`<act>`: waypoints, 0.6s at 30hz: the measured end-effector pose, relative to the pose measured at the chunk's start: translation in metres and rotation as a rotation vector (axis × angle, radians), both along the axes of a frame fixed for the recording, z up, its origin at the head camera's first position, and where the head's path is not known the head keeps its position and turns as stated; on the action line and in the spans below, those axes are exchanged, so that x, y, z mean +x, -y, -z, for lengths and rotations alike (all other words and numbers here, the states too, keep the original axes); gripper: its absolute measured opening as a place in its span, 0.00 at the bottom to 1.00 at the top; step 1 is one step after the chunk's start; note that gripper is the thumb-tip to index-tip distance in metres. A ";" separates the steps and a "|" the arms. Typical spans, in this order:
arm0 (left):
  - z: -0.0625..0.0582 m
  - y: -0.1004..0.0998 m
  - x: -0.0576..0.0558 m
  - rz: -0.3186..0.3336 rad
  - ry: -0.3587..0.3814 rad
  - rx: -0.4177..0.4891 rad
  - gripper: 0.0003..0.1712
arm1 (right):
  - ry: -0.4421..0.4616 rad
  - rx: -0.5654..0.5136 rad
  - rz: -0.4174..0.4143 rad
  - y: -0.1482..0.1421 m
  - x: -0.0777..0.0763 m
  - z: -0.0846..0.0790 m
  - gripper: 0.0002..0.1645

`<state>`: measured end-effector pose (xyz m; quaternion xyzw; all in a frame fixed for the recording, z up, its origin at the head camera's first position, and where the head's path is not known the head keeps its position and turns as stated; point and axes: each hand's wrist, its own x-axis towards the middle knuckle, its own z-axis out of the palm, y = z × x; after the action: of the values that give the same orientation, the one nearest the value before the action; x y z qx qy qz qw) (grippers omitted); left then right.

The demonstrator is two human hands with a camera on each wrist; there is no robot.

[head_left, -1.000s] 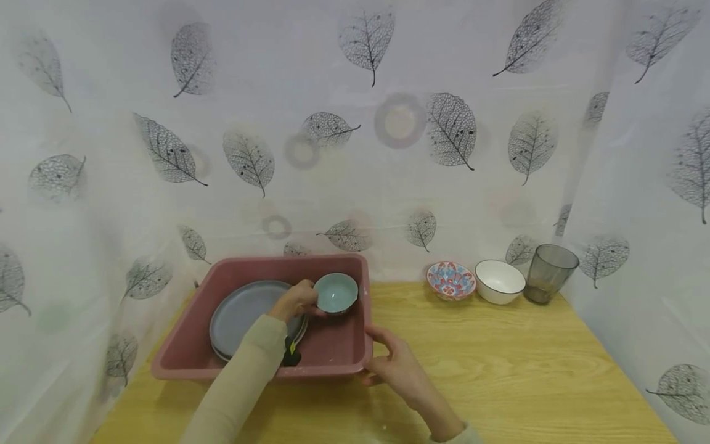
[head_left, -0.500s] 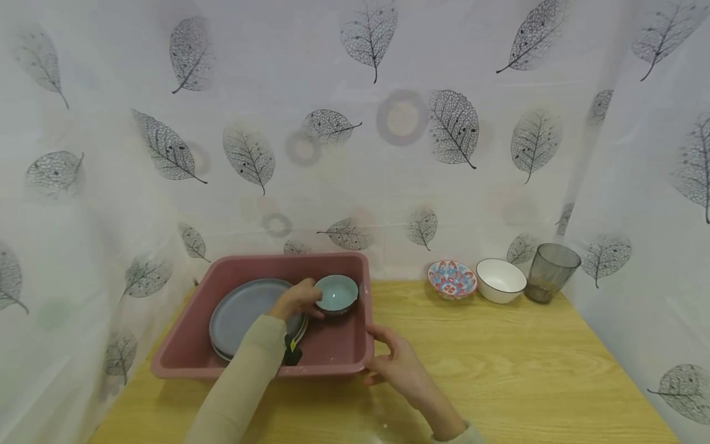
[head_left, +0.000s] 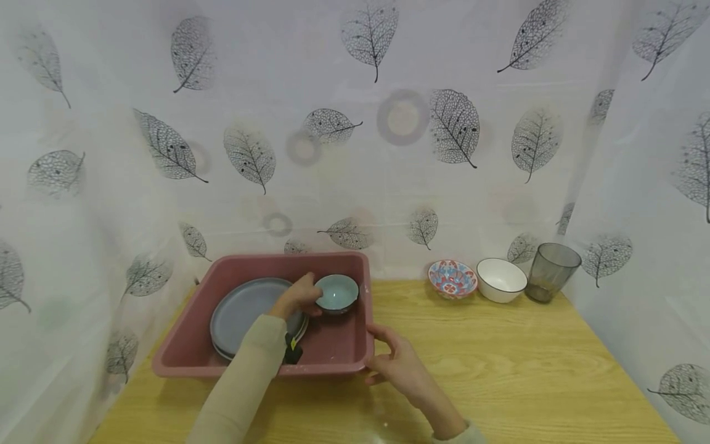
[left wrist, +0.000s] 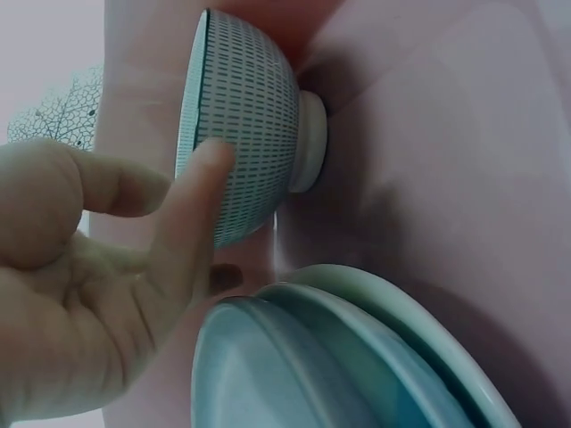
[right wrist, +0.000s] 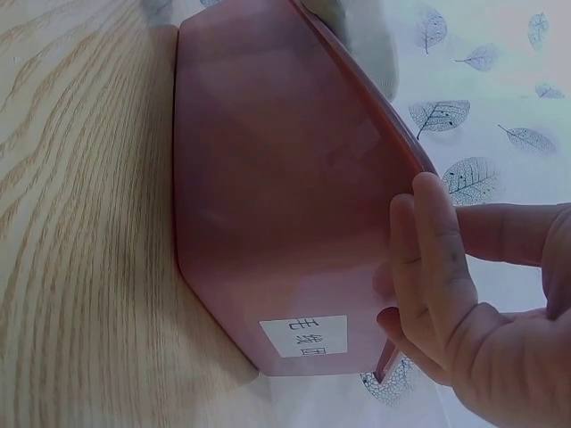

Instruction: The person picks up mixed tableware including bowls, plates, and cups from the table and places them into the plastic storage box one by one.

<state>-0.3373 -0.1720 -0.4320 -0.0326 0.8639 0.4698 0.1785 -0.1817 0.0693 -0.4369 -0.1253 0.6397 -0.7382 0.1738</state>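
Observation:
A pink plastic basin [head_left: 327,369] stands on the table's left side. In it, a small light-green bowl [head_left: 336,292] sits upright at the right end; the left wrist view shows its dashed outer wall and pale foot on the basin floor. My left hand [head_left: 298,298] is at the bowl's left rim, fingers loosely spread; one digit overlaps the outer wall, and contact is unclear. Stacked grey-blue plates [head_left: 246,314] lie partly under my left forearm. My right hand [head_left: 402,367] holds the basin's front right corner by its rim, fingers on the outside in the right wrist view.
On the table's back right are a red-and-blue patterned bowl [head_left: 452,279], a white bowl [head_left: 501,280] with a dark rim and a grey see-through glass [head_left: 551,271]. A black object with a yellow mark [head_left: 293,349] is in the basin. Leaf-printed curtains [head_left: 344,166] hang behind.
The green bowl has settled slightly lower in the basin. My left hand's fingers have loosened and drawn a little left from it. My right hand has stayed at the basin corner.

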 end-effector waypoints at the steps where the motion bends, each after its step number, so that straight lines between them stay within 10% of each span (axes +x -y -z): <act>1: 0.000 0.000 -0.001 -0.010 -0.026 -0.028 0.37 | 0.000 0.002 0.001 0.000 0.000 0.000 0.40; 10: -0.003 0.005 -0.009 -0.112 -0.262 -0.265 0.31 | -0.024 0.023 0.000 -0.001 -0.001 0.000 0.40; 18: -0.006 0.003 -0.010 -0.212 -0.350 -0.210 0.27 | -0.034 0.042 -0.009 -0.002 -0.001 0.001 0.39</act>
<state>-0.3474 -0.1753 -0.4262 -0.0597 0.9175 0.3921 -0.0288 -0.1827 0.0711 -0.4377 -0.1369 0.6574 -0.7215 0.1688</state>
